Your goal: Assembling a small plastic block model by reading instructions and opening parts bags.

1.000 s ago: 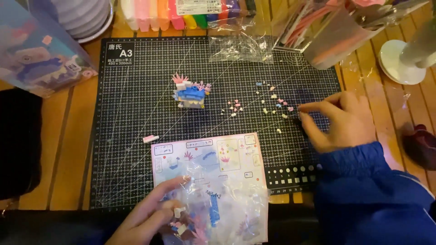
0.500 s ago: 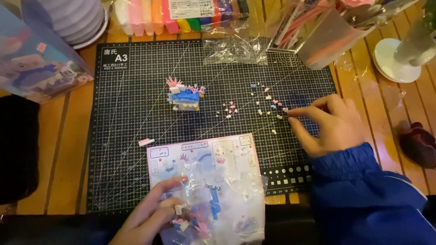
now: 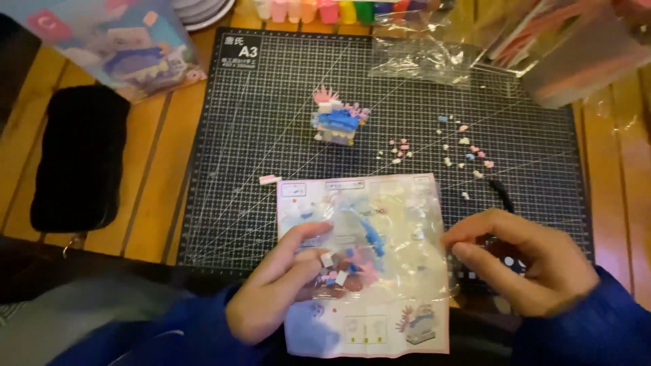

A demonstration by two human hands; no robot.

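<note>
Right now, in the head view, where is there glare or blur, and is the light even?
Head view: warm, dim light, brighter at the middle of the cutting mat, darker at the left edge around the black pouch. Glare lies on the clear plastic bag over the instruction sheet, between the left hand and the right hand. The small loose bricks look soft, without fine detail.

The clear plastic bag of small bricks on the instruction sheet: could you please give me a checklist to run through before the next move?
1. Left hand on the clear plastic bag: ok, fingers rest on it.
2. Right hand at the bag's right edge: ok.
3. Bag opened: cannot tell.
4. Instruction sheet flat on the cutting mat: ok.
5. Half-built brick model upright, apart from both hands: ok.
6. Loose small bricks gathered: not ok, scattered over the mat.
</note>
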